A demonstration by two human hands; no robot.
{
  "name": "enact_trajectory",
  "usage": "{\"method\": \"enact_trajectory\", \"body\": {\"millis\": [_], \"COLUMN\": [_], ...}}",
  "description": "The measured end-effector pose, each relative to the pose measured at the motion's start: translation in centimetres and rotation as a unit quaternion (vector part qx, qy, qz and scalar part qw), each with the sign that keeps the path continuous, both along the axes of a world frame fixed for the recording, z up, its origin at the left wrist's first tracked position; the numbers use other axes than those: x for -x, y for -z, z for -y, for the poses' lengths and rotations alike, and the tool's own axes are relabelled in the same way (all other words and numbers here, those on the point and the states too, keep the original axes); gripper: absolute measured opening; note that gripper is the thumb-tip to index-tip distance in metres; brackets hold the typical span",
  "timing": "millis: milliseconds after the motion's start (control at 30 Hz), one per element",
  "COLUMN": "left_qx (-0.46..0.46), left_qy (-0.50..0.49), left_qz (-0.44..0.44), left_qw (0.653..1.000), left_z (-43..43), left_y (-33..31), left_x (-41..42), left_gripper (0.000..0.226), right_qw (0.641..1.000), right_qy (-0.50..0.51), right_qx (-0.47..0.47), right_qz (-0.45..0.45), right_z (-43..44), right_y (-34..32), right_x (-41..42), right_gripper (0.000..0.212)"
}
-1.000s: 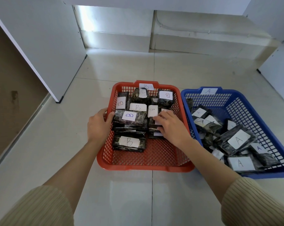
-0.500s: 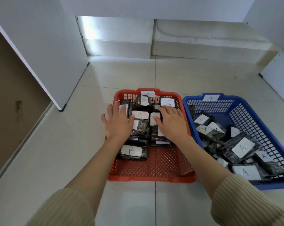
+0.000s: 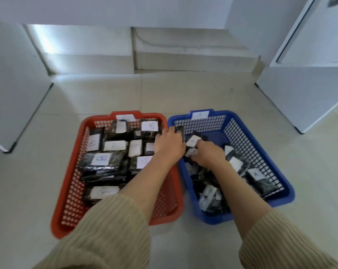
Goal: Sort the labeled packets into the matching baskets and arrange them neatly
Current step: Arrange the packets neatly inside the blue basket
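Observation:
The red basket (image 3: 72,171), tagged B at its far rim, holds several dark packets with white B labels (image 3: 101,159) laid in rows. To its right, the blue basket (image 3: 243,133), tagged A, holds several dark packets labelled A (image 3: 256,174) in a loose heap. My left hand (image 3: 169,145) reaches over the red basket's right rim and grips a dark packet (image 3: 180,132) standing at the blue basket's left wall. My right hand (image 3: 209,155) is inside the blue basket, its fingers curled on an A-labelled packet (image 3: 191,152). The picture is blurred by motion.
Both baskets sit side by side on a pale tiled floor (image 3: 203,94). A white cabinet panel (image 3: 15,94) stands at the left and another white cabinet (image 3: 307,90) at the right. A low step (image 3: 183,55) runs along the back wall.
Both hands left the B packets in the red basket and moved right to the blue basket. The view shifted so both baskets are seen whole.

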State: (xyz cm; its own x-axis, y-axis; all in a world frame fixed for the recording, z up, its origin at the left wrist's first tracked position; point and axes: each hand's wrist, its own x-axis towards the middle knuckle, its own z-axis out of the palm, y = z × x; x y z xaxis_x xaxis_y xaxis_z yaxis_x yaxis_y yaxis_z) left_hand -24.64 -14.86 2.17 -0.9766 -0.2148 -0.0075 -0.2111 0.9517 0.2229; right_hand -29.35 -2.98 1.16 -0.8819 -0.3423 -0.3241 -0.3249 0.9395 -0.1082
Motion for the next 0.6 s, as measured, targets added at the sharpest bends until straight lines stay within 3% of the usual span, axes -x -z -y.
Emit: {"method": "enact_trajectory", "body": {"millis": [100,233,333,467,533,600], "left_qx": [0.027,-0.024,-0.115,-0.297,-0.338,-0.372], "left_qy": [-0.018,-0.062,-0.084,-0.045,-0.03,-0.035], "left_qz": [-0.008,-0.058,-0.011,0.03,0.024,0.012], "left_qw": [0.999,0.996,0.99,0.953,0.94,0.927], "left_z": [-0.8,-0.9,-0.5,0.9,1.6,2.1], "left_y": [1.3,1.9,0.9,-0.9,-1.4,-1.8], "left_x": [1.0,3.1,5.8,7.2,7.2,7.4], "left_gripper": [0.041,0.035,0.031,0.041,0.038,0.028], "right_qw": [0.997,0.974,0.933,0.9,0.885,0.86], "right_qy": [-0.017,0.043,0.09,0.068,0.052,0.07], "right_qx": [0.03,0.169,0.293,0.363,0.382,0.422], "right_qz": [0.066,0.142,0.187,0.233,0.261,0.276], "right_z": [-0.6,-2.4,-3.9,-4.5,-4.2,-3.6], "right_y": [-0.9,-1.5,-2.0,-2.2,-2.2,-1.9], "right_x": [2.2,6.4,8.8,10.6,11.1,11.5], "right_gripper": [0.027,0.042,0.039,0.039,0.039,0.025]}}
